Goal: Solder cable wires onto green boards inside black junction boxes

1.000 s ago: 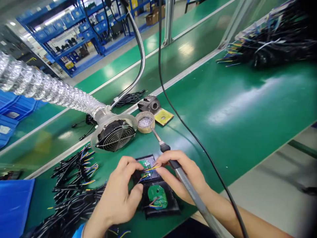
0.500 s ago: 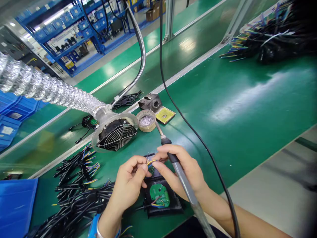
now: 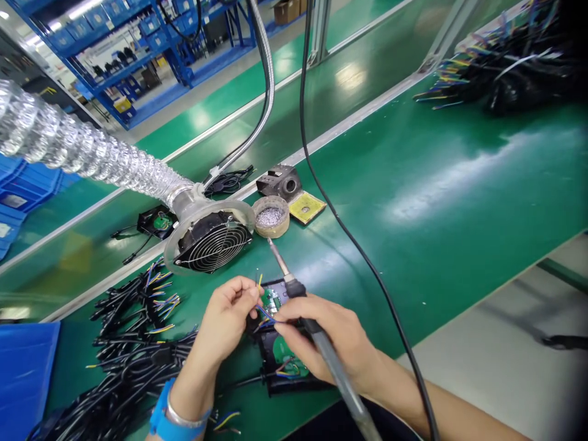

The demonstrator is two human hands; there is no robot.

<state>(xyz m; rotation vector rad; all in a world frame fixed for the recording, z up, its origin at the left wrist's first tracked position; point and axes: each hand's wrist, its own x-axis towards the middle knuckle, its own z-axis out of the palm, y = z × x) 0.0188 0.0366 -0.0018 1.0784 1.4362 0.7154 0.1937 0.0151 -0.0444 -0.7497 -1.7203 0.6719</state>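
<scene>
My left hand (image 3: 226, 318) is closed in a pinch on thin wires, with a yellow wire (image 3: 260, 281) standing up from its fingertips. My right hand (image 3: 337, 334) grips a soldering iron (image 3: 319, 340), whose tip points up and away. Its thumb and forefinger also pinch a blue wire (image 3: 266, 314) that runs to the left hand. Just beyond the fingers sits a green circuit board (image 3: 272, 299) in a black housing. Nearer me, a second green board (image 3: 283, 350) lies in another black housing (image 3: 294, 387), partly covered by the right hand.
A fume-extractor fan (image 3: 215, 245) stands left of the iron's tip. Behind are a solder pot (image 3: 272, 220), a yellow sponge (image 3: 307, 207) and an iron holder (image 3: 281, 182). Black cables (image 3: 133, 367) pile up at left; another bundle (image 3: 519, 79) lies far right. The iron's cord (image 3: 362, 245) crosses the bench.
The iron's tip has swung left and down. My hands have moved slightly apart; the right fingers now pinch a blue wire, and the yellow wire stands up at the left fingertips.
</scene>
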